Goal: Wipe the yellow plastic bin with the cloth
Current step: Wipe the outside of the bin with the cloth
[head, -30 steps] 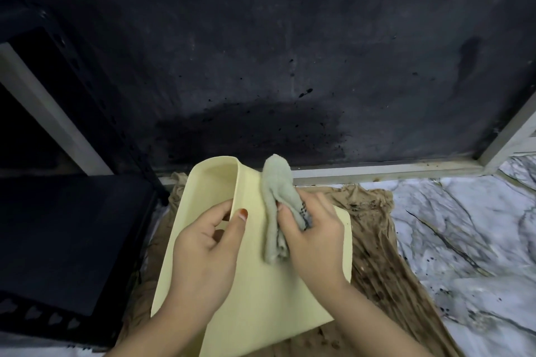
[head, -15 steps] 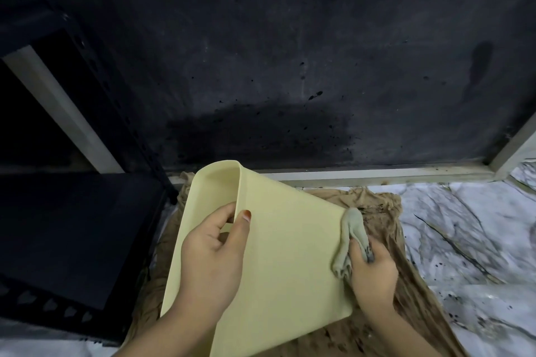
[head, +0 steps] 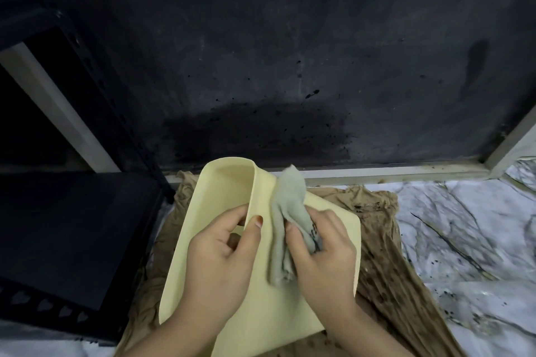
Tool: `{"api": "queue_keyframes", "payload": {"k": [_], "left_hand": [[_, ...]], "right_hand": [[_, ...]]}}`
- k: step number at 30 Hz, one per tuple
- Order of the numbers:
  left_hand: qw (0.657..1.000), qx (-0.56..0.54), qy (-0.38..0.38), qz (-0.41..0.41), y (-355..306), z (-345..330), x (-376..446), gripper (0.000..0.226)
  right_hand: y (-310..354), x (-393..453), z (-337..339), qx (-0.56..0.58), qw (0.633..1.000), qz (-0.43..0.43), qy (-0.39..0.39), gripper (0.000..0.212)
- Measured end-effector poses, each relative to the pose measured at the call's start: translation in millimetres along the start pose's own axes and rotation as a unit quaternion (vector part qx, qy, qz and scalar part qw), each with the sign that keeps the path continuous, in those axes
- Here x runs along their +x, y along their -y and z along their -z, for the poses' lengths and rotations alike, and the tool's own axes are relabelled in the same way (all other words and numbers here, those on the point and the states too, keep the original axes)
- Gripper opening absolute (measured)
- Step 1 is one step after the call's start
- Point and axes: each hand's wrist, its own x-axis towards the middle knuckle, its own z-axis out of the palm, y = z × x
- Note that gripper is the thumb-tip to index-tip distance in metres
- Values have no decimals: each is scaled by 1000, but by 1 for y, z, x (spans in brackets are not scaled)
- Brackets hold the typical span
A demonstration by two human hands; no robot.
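We see the yellow plastic bin (head: 261, 313) tipped on its side in the near middle of the scene, its open mouth turned to the left and its broad flat outer wall facing up toward us. What little of the inside shows at the far left end is bare yellow plastic; the rest of the interior is hidden from us, so we cannot tell whether anything lies in it. The bin rests over a crumpled brown cloth (head: 385, 264), stained with dark specks, which is spread on a white marble-patterned floor (head: 470, 240).

Our left hand (head: 220, 264) grips the bin at its upper rim: the thumb lies on the outer wall with its painted nail showing, and the fingers curl over the edge into the opening, so the rim is pinched between them.

Our right hand (head: 322, 252) is closed around a bunched grey-green cloth (head: 285, 220), fingers curled over it and the thumb pressing on its near side. The cloth lies against the bin's outer wall, just to the right of the left thumb. One loose end sticks up past the far edge of the bin, the other trails down toward us over the yellow wall.

Beyond the bin stands a dark, spattered wall (head: 290, 66) with a pale strip along its foot. At the left is a black metal shelf (head: 66, 226).
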Motion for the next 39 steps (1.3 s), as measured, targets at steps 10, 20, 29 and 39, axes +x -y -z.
{"api": "queue_keyframes", "payload": {"k": [10, 20, 29, 39], "left_hand": [[1000, 22, 21, -1, -2, 0, -4, 25], [989, -45, 134, 52, -13, 3, 3, 26], [991, -34, 74, 105, -38, -4, 13, 12], [996, 45, 21, 80, -35, 1, 17, 38]], "right_hand": [[-7, 51, 23, 5, 992, -122, 31, 31], [-72, 52, 71, -4, 958, -284, 26, 27], [-89, 28, 89, -26, 953, -302, 10, 24], [-70, 5, 87, -83, 961, -263, -19, 9]]}}
